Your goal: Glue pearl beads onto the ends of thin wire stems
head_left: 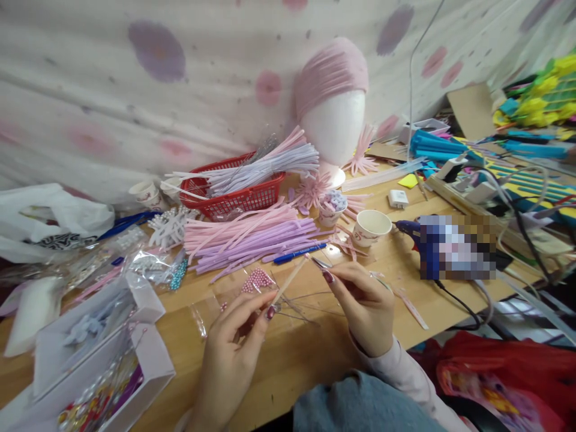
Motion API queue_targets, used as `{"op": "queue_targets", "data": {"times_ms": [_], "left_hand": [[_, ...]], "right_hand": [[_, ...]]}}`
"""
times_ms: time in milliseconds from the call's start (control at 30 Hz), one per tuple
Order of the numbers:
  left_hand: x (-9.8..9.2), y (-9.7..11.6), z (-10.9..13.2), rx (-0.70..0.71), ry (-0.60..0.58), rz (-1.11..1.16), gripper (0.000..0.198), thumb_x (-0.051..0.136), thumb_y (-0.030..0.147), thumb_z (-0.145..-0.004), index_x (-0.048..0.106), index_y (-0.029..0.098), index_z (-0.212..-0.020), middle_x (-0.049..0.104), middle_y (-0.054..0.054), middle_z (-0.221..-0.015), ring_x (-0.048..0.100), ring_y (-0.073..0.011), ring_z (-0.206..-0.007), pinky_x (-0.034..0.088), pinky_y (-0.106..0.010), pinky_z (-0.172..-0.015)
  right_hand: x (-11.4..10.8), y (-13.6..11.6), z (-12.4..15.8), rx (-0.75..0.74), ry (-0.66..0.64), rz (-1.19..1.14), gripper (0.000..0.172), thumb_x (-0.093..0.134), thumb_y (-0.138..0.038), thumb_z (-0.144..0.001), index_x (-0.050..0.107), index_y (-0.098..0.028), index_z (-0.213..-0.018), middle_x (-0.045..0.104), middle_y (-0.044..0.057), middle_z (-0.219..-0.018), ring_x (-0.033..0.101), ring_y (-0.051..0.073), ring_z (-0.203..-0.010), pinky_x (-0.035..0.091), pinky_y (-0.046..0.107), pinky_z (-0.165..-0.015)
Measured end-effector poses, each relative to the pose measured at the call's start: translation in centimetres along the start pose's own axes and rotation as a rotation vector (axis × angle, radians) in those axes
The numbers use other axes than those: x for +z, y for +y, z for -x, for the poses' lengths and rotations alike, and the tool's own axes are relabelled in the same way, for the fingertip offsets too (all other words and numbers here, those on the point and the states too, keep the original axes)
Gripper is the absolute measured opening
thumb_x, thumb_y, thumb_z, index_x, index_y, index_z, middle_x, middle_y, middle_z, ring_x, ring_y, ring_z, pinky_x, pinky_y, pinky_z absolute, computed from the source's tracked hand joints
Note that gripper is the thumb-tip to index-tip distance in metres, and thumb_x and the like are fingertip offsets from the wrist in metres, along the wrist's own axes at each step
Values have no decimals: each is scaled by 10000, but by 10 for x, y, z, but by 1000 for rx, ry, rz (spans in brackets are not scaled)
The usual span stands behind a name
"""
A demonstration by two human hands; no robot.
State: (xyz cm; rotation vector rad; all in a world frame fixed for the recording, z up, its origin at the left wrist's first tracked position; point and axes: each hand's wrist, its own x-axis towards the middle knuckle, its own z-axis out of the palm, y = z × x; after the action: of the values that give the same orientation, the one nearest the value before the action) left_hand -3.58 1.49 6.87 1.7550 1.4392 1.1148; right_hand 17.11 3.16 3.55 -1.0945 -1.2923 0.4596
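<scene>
My left hand [234, 348] pinches the lower end of a thin wooden stick [291, 277] that slants up and to the right. My right hand [362, 303] is closed in a pinch near the stick's upper tip, holding something small and thin that I cannot make out. Fine wires [306, 303] lie on the wooden table [306, 354] between the hands. A small clear bag of pink beads [256, 280] lies just beyond my left hand. A blue pen [299, 253] rests beyond the stick.
Pink and lilac pipe cleaners [247, 237] are piled behind, next to a red basket [234, 195]. A foam head with a pink cap [333, 114] stands at the back. Two paper cups [371, 228], a blue glue gun [411, 229] and open white boxes [99, 354] surround the work spot.
</scene>
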Motion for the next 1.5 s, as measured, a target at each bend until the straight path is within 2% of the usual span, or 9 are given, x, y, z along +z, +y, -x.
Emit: {"op": "queue_targets", "data": {"times_ms": [167,333,500,900,1500], "left_hand": [[-2,-3,1,43,17,-47,224,610,244,-890,778,272,-1035,750,-40,-956,685,-148,-764,566,-208,-656],[-2,-6,0,92,38,-56,213,603,229,-894,774,272,-1014,756,-45,-980,715,-189,-903,590,-244,-736],[-4,-7,0,148,56,-89,241,593,191,-900,762,289,-1040,757,-33,-998,713,-183,-930,587,-248,-764],[-7,-14,3,164,25,-153,267,598,188,-912,739,285,-1117,747,-33,-1021,703,-184,-964,575,-243,-768],[-12,-16,5,193,17,-156,239,592,180,-915,738,281,-1075,751,-6,-1022,710,-139,-945,561,-190,-807]], "right_hand": [[-1,1,2,8,-11,4,103,675,-146,-888,741,-223,-872,677,29,-762,596,162,-677,431,292,-581],[-2,2,2,8,0,9,89,676,-170,-889,743,-222,-862,679,35,-756,611,178,-686,440,302,-586],[-2,2,1,-1,1,14,92,678,-162,-887,747,-220,-869,684,34,-757,609,171,-674,438,297,-576],[-1,4,2,-4,-3,10,111,681,-141,-889,750,-229,-894,685,35,-789,617,171,-719,442,299,-613],[-1,6,3,-37,-22,34,129,678,-115,-887,740,-226,-906,687,23,-808,631,153,-737,456,267,-613]]}}
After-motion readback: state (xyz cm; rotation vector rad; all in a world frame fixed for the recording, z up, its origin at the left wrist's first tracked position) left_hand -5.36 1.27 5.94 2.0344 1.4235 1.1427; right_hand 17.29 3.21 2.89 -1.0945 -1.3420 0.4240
